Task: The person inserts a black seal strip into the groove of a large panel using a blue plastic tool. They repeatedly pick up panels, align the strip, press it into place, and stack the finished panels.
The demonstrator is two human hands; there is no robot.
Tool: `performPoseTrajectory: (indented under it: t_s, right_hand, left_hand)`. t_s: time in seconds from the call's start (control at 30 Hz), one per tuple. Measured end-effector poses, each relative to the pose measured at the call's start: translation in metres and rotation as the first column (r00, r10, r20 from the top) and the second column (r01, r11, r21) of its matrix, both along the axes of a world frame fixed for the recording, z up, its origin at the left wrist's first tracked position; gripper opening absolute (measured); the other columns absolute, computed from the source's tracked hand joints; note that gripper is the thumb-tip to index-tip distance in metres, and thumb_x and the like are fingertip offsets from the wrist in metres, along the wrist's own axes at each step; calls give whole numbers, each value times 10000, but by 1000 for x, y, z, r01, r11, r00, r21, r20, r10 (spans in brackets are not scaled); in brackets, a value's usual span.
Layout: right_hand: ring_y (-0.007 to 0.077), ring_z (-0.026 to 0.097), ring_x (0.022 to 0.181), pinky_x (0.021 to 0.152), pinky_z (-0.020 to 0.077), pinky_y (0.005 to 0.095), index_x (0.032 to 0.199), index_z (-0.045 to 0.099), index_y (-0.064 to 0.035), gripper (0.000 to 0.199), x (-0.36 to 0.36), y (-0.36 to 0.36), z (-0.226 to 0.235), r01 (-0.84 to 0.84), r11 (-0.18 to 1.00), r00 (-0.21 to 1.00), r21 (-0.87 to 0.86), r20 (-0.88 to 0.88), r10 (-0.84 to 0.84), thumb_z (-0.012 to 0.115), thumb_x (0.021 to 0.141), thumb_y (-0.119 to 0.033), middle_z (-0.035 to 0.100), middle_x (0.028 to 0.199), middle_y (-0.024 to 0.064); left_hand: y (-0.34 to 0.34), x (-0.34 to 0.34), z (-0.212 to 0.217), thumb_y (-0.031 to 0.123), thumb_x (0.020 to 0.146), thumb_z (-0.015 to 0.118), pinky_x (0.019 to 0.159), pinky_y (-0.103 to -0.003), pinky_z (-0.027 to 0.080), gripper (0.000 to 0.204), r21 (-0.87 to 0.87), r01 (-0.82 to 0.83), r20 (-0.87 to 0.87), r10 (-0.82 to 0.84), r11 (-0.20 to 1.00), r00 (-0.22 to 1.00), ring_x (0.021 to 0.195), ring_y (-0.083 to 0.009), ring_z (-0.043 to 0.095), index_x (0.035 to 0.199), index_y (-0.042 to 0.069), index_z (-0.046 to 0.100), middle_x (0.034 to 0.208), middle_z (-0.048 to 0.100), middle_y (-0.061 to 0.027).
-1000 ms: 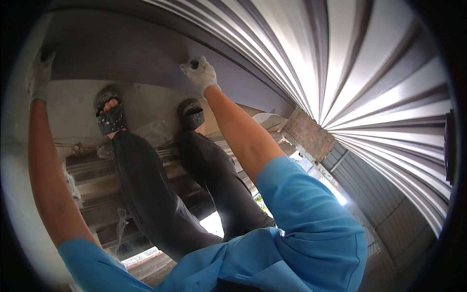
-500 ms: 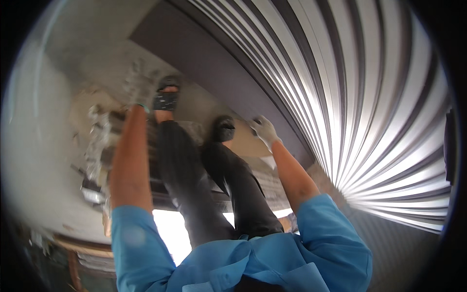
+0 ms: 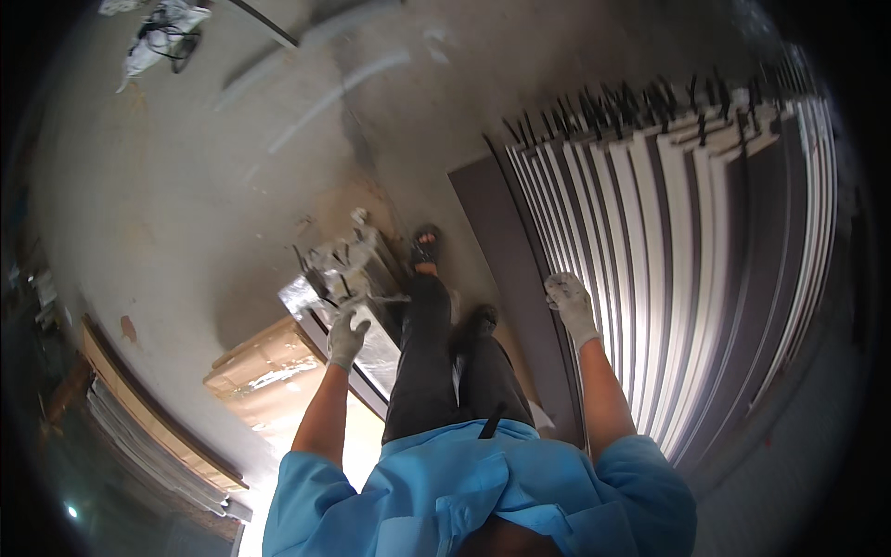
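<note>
My right hand, in a white glove, grips the near edge of a dark grey panel. The panel stands on edge against a row of upright white and grey panels on my right. My left hand, also gloved, hangs free with loose fingers and holds nothing. It is just above a shiny wrapped bundle of metal profiles beside my left leg. My legs in dark trousers and my sandalled feet stand between the bundle and the panel.
A brown cardboard box lies left of the bundle. Flat boards are stacked along the left edge. A white bag with cables lies far off on the concrete floor. Clips stick up from the far ends of the panels.
Both hands held the grey panel raised before my feet. Now it stands against the row on the right, my left hand has let go and dropped to the bundle, and the view has turned to the floor.
</note>
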State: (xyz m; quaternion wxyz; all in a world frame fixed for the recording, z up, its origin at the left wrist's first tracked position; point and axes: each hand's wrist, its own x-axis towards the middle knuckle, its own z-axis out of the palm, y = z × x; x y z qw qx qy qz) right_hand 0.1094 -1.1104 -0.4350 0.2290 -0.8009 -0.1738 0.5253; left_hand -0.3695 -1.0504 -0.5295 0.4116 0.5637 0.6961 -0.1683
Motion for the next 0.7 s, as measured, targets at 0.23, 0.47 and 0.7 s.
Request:
performPoseTrajectory:
  t_s: [0.23, 0.47, 0.7]
  right_hand:
    - [126, 627, 712, 648, 510, 276, 1046, 680, -11, 285, -7, 39, 80, -65, 981, 998, -181, -36, 59, 682, 929, -270, 671, 858, 75]
    - [188, 701, 794, 760, 572, 327, 1115, 693, -27, 482, 13, 95, 100, -493, 805, 829, -331, 103, 550, 730, 878, -445, 723, 924, 117]
    - [304, 680, 1057, 940, 512, 408, 1144, 687, -40, 459, -3, 342, 118, -641, 762, 660, -94, 439, 610, 714, 884, -417, 715, 1127, 180]
  left_hand:
    - [57, -65, 51, 417, 878, 733, 938, -374, 505, 486, -30, -438, 182, 436, 898, 881, 1055, -269, 689, 1194, 48, 716, 1125, 734, -164]
    - [113, -70, 75, 252, 916, 748, 779, -317, 545, 384, -55, -746, 490, 669, 664, 559, 947, -164, 679, 1173, -30, 707, 1087, 733, -105]
    - [349, 1, 129, 269, 930, 735, 879, -324, 548, 385, 148, -544, 597, 364, 826, 715, 1029, -174, 690, 1199, -4, 704, 1128, 738, -115]
